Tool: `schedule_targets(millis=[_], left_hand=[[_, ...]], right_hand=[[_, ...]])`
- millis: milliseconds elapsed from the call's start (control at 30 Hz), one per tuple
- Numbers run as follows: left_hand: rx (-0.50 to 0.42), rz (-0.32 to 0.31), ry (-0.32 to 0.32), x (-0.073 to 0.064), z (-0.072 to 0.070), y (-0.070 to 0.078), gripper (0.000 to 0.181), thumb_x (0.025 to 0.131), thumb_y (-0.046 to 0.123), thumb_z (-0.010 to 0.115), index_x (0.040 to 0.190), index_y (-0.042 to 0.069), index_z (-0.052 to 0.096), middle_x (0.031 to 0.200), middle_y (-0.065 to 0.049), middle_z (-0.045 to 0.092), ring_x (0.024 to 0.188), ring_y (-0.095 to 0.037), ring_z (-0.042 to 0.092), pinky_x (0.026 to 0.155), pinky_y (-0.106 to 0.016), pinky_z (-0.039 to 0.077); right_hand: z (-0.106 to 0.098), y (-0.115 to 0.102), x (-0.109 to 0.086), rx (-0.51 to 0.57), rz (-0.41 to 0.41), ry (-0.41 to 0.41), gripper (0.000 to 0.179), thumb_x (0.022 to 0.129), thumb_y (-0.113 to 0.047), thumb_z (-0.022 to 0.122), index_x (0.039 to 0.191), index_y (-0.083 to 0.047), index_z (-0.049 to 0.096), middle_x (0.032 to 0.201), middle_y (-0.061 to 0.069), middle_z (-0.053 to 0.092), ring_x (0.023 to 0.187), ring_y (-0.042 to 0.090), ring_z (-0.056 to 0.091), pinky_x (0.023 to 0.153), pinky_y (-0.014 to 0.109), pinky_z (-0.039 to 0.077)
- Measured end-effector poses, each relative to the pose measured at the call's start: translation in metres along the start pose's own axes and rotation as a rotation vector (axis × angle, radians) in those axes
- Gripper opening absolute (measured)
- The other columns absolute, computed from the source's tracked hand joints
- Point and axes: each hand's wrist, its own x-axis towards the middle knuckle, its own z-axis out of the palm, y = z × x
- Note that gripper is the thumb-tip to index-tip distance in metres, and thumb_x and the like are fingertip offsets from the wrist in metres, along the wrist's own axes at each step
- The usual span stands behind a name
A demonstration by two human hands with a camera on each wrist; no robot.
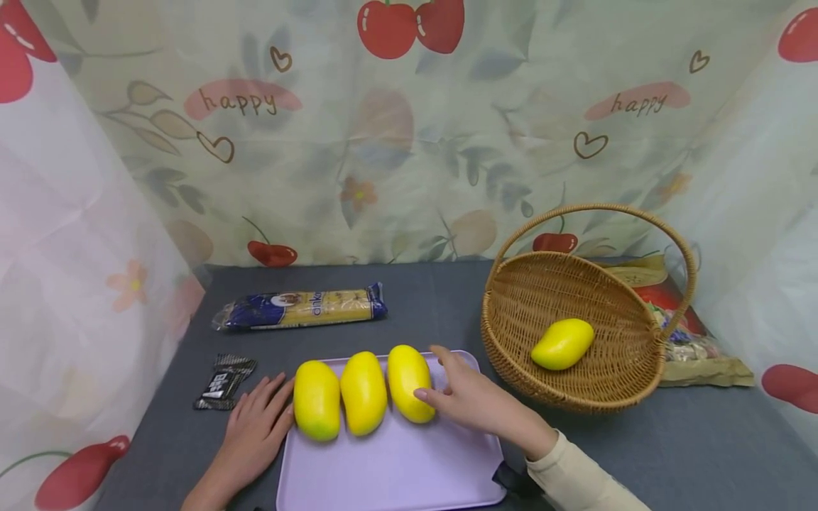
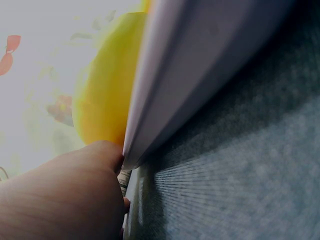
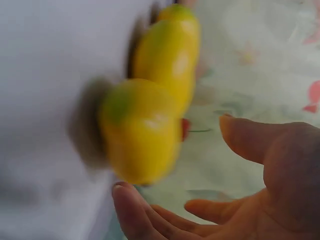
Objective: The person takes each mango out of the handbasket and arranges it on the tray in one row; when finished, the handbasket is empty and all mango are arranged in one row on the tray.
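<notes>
Beyond the left hand (image 1: 258, 426) and the right hand (image 1: 469, 397), I see a printed cloth (image 1: 307, 199) with cherries, leaves and the word "happy" on it. Beneath them spreads the dark grey table (image 1: 434, 298). To the right of the right hand, and a little farther out, I have the wicker basket (image 1: 511, 312), its tall handle arching up and its mouth tilted towards my camera. The lilac tray (image 1: 390, 475) lies between the two hands, running under the right one. Farther right than the right hand, partly hidden by the basket, is a brown-edged bag (image 1: 709, 372). Ahead of the left hand lies a long blue and yellow packet (image 1: 307, 309).

I read the right hand as wide and holding nothing, thumb and fingers spread just beside the nearest mango (image 1: 410, 383); I can't tell whether they touch it. The left hand lies with fingers extended along the tray's left edge, gripping nothing. That mango, the middle mango (image 1: 364, 394) and the left mango (image 1: 317, 401) stand in a row on the tray between the hands; another mango (image 1: 562, 344) sits in the basket. Just left of the left hand's fingers is a small black wrapper (image 1: 224, 383).
</notes>
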Motion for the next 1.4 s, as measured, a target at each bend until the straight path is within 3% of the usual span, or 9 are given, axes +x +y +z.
schedule_targets(millis=[133, 333, 433, 533, 667, 800, 967, 1200, 1400], left_hand=[[0.0, 0.003, 0.003, 0.0, 0.0, -0.001, 0.061, 0.101, 0.053, 0.03, 0.149, 0.016, 0.037, 0.152, -0.018, 0.032, 0.141, -0.043, 0.017, 0.109, -0.067, 0.005], [0.008, -0.001, 0.002, 0.0, 0.0, -0.004, 0.061, 0.101, 0.053, 0.029, 0.149, 0.016, 0.037, 0.152, -0.018, 0.031, 0.141, -0.044, 0.017, 0.109, -0.068, 0.005], [0.012, -0.001, 0.003, 0.001, 0.0, -0.005, 0.06, 0.101, 0.053, 0.029, 0.149, 0.016, 0.037, 0.153, -0.018, 0.031, 0.142, -0.044, 0.017, 0.109, -0.067, 0.005], [0.01, 0.001, 0.006, 0.001, 0.001, -0.005, 0.06, 0.102, 0.052, 0.029, 0.149, 0.016, 0.037, 0.152, -0.018, 0.032, 0.142, -0.043, 0.017, 0.11, -0.067, 0.005], [0.009, 0.0, 0.008, 0.0, 0.001, -0.004, 0.06, 0.101, 0.053, 0.029, 0.148, 0.016, 0.038, 0.152, -0.018, 0.032, 0.142, -0.043, 0.017, 0.109, -0.067, 0.005], [0.009, 0.002, 0.009, 0.001, 0.002, -0.003, 0.06, 0.101, 0.053, 0.03, 0.148, 0.016, 0.038, 0.152, -0.018, 0.032, 0.142, -0.043, 0.017, 0.11, -0.067, 0.005], [0.012, 0.002, 0.01, 0.001, 0.002, -0.003, 0.06, 0.101, 0.053, 0.029, 0.148, 0.016, 0.038, 0.152, -0.018, 0.032, 0.142, -0.043, 0.017, 0.11, -0.067, 0.005], [0.005, -0.006, -0.001, 0.001, 0.001, -0.002, 0.061, 0.101, 0.054, 0.028, 0.149, 0.016, 0.037, 0.152, -0.018, 0.032, 0.142, -0.042, 0.017, 0.11, -0.067, 0.004], [0.001, -0.016, -0.011, 0.002, 0.001, -0.002, 0.063, 0.1, 0.056, 0.028, 0.149, 0.016, 0.037, 0.152, -0.017, 0.032, 0.142, -0.042, 0.016, 0.11, -0.067, 0.004]], right_hand=[[-0.025, -0.014, -0.024, -0.062, -0.027, 0.01, 0.078, 0.09, -0.051, 0.06, 0.149, -0.011, 0.029, 0.135, 0.013, 0.047, 0.093, 0.016, 0.057, 0.066, 0.028, 0.05], [-0.063, -0.015, -0.043, -0.143, -0.086, 0.087, 0.072, 0.091, -0.045, 0.063, 0.146, -0.008, 0.034, 0.111, 0.005, 0.055, 0.079, 0.008, 0.054, 0.062, 0.022, 0.048], [-0.083, -0.008, -0.044, -0.159, -0.085, 0.116, 0.068, 0.092, -0.041, 0.062, 0.144, -0.005, 0.037, 0.118, 0.008, 0.057, 0.08, 0.008, 0.056, 0.067, 0.024, 0.05], [-0.101, -0.001, -0.045, -0.178, -0.078, 0.124, 0.064, 0.093, -0.043, 0.06, 0.142, -0.005, 0.041, 0.126, 0.012, 0.056, 0.091, 0.014, 0.06, 0.074, 0.031, 0.053], [-0.125, 0.01, -0.045, -0.246, -0.071, 0.123, 0.062, 0.094, -0.049, 0.055, 0.139, -0.007, 0.045, 0.122, 0.009, 0.061, 0.1, 0.019, 0.062, 0.08, 0.039, 0.053], [-0.153, 0.026, -0.039, -0.326, -0.001, 0.092, 0.065, 0.095, -0.054, 0.051, 0.136, -0.003, 0.049, 0.11, 0.008, 0.065, 0.09, 0.018, 0.063, 0.075, 0.04, 0.053], [-0.179, 0.058, -0.024, -0.338, 0.166, -0.042, 0.078, 0.096, -0.056, 0.047, 0.139, 0.008, 0.039, 0.116, 0.025, 0.062, 0.085, 0.022, 0.066, 0.068, 0.038, 0.054], [-0.187, 0.091, -0.006, -0.25, 0.378, -0.199, 0.091, 0.095, -0.057, 0.046, 0.144, 0.016, 0.022, 0.135, 0.04, 0.039, 0.08, 0.027, 0.067, 0.063, 0.036, 0.058], [-0.183, 0.107, -0.001, -0.22, 0.465, -0.224, 0.092, 0.093, -0.052, 0.054, 0.142, 0.018, 0.02, 0.12, 0.035, 0.049, 0.076, 0.032, 0.064, 0.062, 0.04, 0.058]])
